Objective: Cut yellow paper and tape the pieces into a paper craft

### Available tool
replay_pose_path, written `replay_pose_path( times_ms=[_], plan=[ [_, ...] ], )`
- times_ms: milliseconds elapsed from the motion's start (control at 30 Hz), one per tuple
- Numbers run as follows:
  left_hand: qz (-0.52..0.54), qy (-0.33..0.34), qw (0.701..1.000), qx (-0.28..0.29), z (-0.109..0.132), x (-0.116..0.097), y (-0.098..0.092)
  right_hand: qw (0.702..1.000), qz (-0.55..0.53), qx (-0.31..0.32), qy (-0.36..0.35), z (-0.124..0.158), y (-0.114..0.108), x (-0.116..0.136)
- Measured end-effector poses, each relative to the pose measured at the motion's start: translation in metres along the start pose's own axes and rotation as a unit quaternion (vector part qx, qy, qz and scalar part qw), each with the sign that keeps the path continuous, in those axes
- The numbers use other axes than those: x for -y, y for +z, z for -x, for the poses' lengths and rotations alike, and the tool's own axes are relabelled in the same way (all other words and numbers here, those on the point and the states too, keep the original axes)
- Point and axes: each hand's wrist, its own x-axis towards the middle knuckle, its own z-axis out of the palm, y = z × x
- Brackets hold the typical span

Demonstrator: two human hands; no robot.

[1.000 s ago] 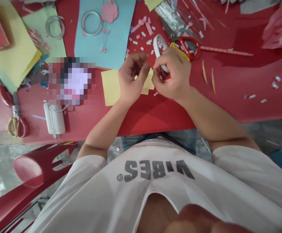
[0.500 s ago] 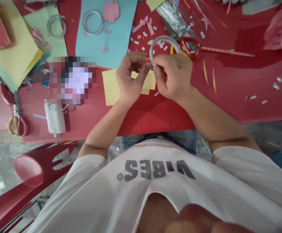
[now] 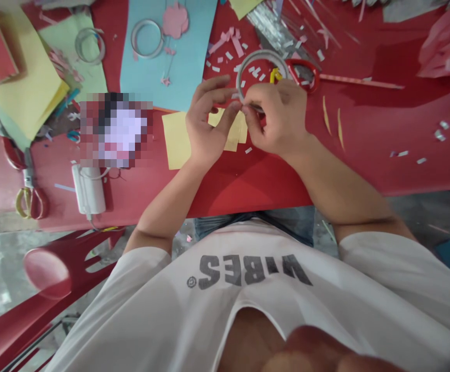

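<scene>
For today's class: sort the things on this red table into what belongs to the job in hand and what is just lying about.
In use: left hand, right hand, white tape roll.

Lying about: red-handled scissors, blue card sheet, yellow card sheet.

Right hand (image 3: 277, 119) pinched thin paper ring (image 3: 261, 52) at lower edge; left hand (image 3: 207, 124) open just beside, above yellow paper (image 3: 177, 140) on red bench (image 3: 248, 188).

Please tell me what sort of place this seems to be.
It is probably a paper-craft workspace. A red table holds coloured paper sheets, scissors, a thin roll of tape and many cut paper scraps.
</scene>
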Motion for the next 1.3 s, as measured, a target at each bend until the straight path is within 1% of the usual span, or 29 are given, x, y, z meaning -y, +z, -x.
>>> replay_pose_path(
  times_ms=[100,200,267,333,400,533,600,700,767,833,933,1000,1100,1167,1233,1300],
  plan=[
    [0.024,-0.030,0.999,-0.022,0.001,-0.001,-0.001,1.000,0.012,0.006,0.001,0.001,-0.001,0.002],
    [0.057,-0.031,0.998,-0.024,-0.001,0.002,-0.001,1.000,0.029,0.002,-0.011,0.002,-0.002,0.004],
    [0.057,-0.042,0.997,-0.011,-0.003,0.004,-0.001,0.999,0.045,0.000,-0.027,0.002,-0.003,0.004],
    [0.060,-0.069,0.996,0.007,-0.004,0.004,0.000,0.998,0.055,-0.006,-0.038,0.002,-0.004,0.004],
    [0.066,-0.088,0.994,0.020,-0.005,0.004,0.001,0.998,0.048,-0.007,-0.034,0.001,-0.004,0.004],
    [0.045,-0.043,0.998,0.018,-0.003,0.005,0.001,1.000,0.011,0.021,0.016,-0.001,-0.006,0.005],
    [0.029,-0.034,0.999,0.013,-0.003,0.007,0.000,0.999,0.004,0.022,0.026,-0.003,-0.006,0.004],
    [0.025,-0.046,0.999,0.010,-0.003,0.007,-0.001,1.000,0.003,0.010,0.016,-0.002,-0.004,0.000],
    [0.043,-0.080,0.996,0.004,-0.002,0.004,0.001,1.000,0.007,-0.005,0.009,0.000,-0.001,-0.004],
    [0.082,-0.135,0.987,-0.008,-0.001,-0.002,0.004,1.000,0.011,-0.027,-0.007,0.005,0.004,-0.007],
    [0.166,-0.200,0.965,-0.012,0.000,-0.011,0.010,0.996,0.007,-0.079,-0.037,0.012,0.012,-0.008],
    [0.221,-0.228,0.948,-0.009,0.000,-0.015,0.012,0.995,0.001,-0.093,-0.026,0.015,0.016,-0.006],
    [0.286,-0.233,0.929,0.025,-0.001,-0.015,0.011,0.998,-0.002,-0.065,0.017,0.014,0.020,-0.004],
    [0.315,-0.230,0.920,0.052,-0.003,-0.011,0.008,0.998,-0.007,-0.053,0.031,0.010,0.022,-0.003],
    [0.332,-0.234,0.912,0.057,-0.004,-0.006,0.007,0.998,-0.016,-0.051,0.036,0.007,0.023,-0.003],
    [0.341,-0.236,0.908,0.051,-0.003,-0.002,0.007,0.998,-0.025,-0.045,0.033,0.003,0.025,-0.004]
  ],
)
